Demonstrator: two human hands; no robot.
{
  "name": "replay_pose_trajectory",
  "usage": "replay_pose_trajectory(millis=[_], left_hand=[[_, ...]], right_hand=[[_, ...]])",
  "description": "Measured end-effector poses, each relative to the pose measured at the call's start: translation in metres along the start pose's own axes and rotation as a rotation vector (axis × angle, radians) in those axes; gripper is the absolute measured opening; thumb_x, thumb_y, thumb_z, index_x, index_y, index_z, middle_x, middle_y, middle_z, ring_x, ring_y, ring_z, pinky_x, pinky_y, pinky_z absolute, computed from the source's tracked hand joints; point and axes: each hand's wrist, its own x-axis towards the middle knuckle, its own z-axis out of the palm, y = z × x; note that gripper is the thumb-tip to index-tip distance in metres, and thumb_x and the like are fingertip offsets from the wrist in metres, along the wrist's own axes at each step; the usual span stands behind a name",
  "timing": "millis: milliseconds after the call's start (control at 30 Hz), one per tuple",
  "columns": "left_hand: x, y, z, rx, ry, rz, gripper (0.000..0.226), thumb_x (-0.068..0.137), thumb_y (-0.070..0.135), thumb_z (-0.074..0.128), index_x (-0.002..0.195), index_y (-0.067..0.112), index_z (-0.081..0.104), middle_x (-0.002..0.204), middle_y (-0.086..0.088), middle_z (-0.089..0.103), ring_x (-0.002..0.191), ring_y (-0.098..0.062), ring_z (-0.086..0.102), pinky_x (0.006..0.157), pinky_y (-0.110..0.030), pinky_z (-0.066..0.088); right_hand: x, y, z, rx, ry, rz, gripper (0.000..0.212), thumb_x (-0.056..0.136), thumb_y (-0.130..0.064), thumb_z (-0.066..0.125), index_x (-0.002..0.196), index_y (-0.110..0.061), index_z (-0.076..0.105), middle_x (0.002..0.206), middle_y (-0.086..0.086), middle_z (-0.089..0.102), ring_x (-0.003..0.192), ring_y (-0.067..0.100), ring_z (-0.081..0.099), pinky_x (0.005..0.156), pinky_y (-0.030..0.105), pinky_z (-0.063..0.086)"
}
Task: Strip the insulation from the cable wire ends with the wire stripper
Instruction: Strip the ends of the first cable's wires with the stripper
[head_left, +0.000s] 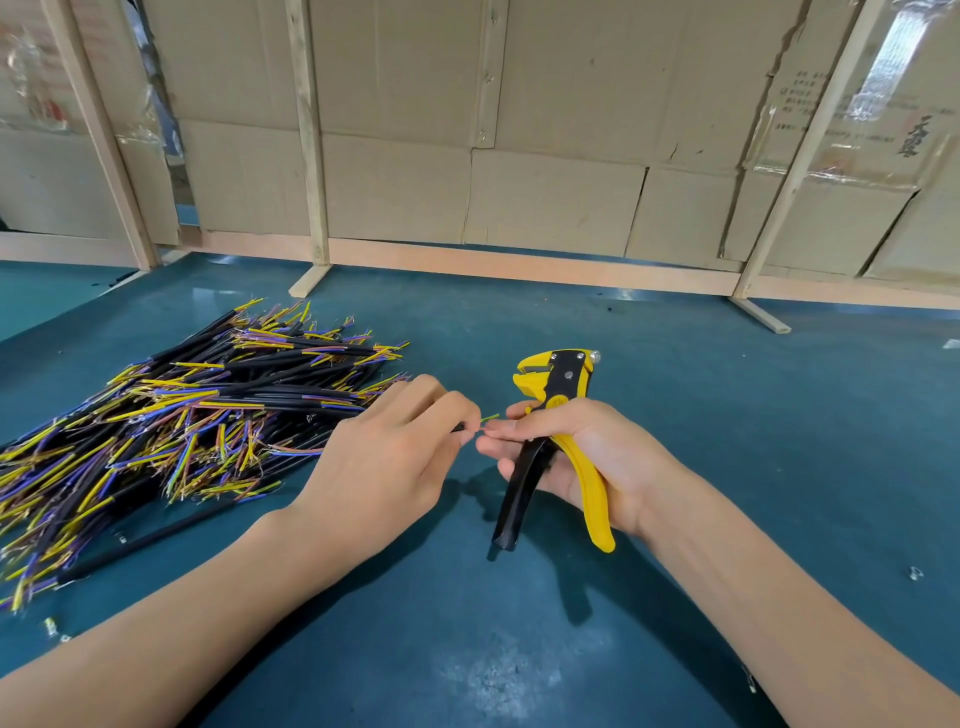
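Head view: both hands meet over one fine yellow-green wire end, stripper not yet on it.

Left hand (387, 457) pinches the cable (156, 538), whose black sheath trails near-left; right hand (576, 457) curls round the wire stripper (558, 415), jaws up and apart, fingertips touching the wire end (490, 417). Likely risk: the thin core bends or slips aside before seating, nicking strands. Teal table (727, 415), cable pile (182, 415) left, cardboard wall (519, 130) far.

a yellow-and-black wire stripper (558, 415) is held upright, head up, handles spread. a thin yellow-green wire end (489, 417) is pinched just left of it.
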Motion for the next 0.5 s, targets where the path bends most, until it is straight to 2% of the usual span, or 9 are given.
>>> replay_pose_trajectory(millis=[100, 267, 367, 500], left_hand=[[-0.0002, 0.0003, -0.0007, -0.054, 0.001, -0.003, 0.006, 0.093, 0.013, 0.068, 0.098, 0.017, 0.067, 0.093, 0.005, 0.058, 0.085, -0.023, 0.058, 0.056, -0.044, 0.051], [-0.0004, 0.0013, 0.0045, -0.116, 0.003, -0.028, 0.008, 0.095, 0.019, 0.066, 0.1, 0.012, 0.067, 0.094, 0.004, 0.058, 0.089, -0.023, 0.058, 0.065, -0.046, 0.053], [0.0021, 0.0014, 0.0079, -0.111, 0.006, -0.018, 0.01, 0.097, 0.014, 0.063, 0.1, 0.006, 0.069, 0.093, -0.003, 0.061, 0.086, -0.029, 0.055, 0.077, -0.043, 0.05], [0.0048, -0.0007, 0.0082, -0.079, -0.025, -0.019, 0.008, 0.096, 0.007, 0.063, 0.098, 0.003, 0.07, 0.089, -0.007, 0.063, 0.078, -0.032, 0.051, 0.079, -0.04, 0.044]], right_hand=[[0.0008, 0.0026, 0.0023, -0.016, -0.021, 0.027, 0.028, 0.082, 0.008, 0.074, 0.105, 0.0, 0.062, 0.095, 0.02, 0.074, 0.093, 0.03, 0.076, 0.062, 0.031, 0.06], [0.002, 0.0034, 0.0005, 0.004, 0.008, 0.03, 0.029, 0.082, 0.011, 0.071, 0.109, 0.004, 0.061, 0.092, 0.021, 0.072, 0.078, 0.028, 0.075, 0.062, 0.033, 0.06], [0.0025, 0.0032, 0.0005, 0.006, 0.023, 0.034, 0.031, 0.082, 0.012, 0.071, 0.109, 0.003, 0.059, 0.089, 0.022, 0.07, 0.074, 0.029, 0.074, 0.062, 0.034, 0.06], [0.0019, 0.0026, 0.001, 0.004, 0.027, 0.023, 0.031, 0.081, 0.012, 0.072, 0.107, 0.001, 0.059, 0.087, 0.022, 0.069, 0.072, 0.03, 0.073, 0.062, 0.035, 0.06]])
